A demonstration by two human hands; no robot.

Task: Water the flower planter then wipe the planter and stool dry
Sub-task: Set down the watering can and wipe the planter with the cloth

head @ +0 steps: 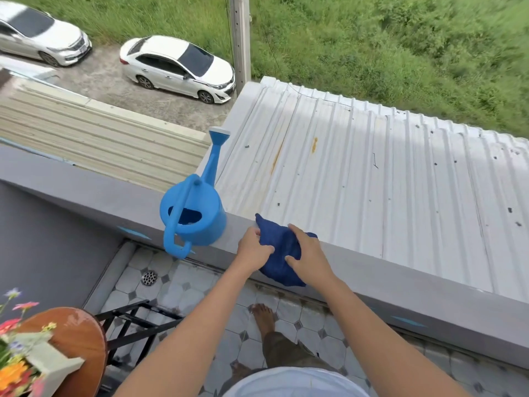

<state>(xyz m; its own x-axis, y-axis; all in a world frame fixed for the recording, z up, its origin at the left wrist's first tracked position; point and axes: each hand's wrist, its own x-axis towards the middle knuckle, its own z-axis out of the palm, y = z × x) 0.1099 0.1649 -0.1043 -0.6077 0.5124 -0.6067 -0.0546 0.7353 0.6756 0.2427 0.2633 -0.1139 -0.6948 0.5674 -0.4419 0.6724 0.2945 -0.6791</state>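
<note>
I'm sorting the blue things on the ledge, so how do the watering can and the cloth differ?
The watering can is light blue, the cloth dark navy. The watering can stands upright and untouched, while the cloth lies crumpled, gripped by the left hand and right hand. Both rest on the grey ledge.

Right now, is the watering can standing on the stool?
No, the watering can stands on the grey wall ledge, while the stool at lower left holds only the planter.
</note>
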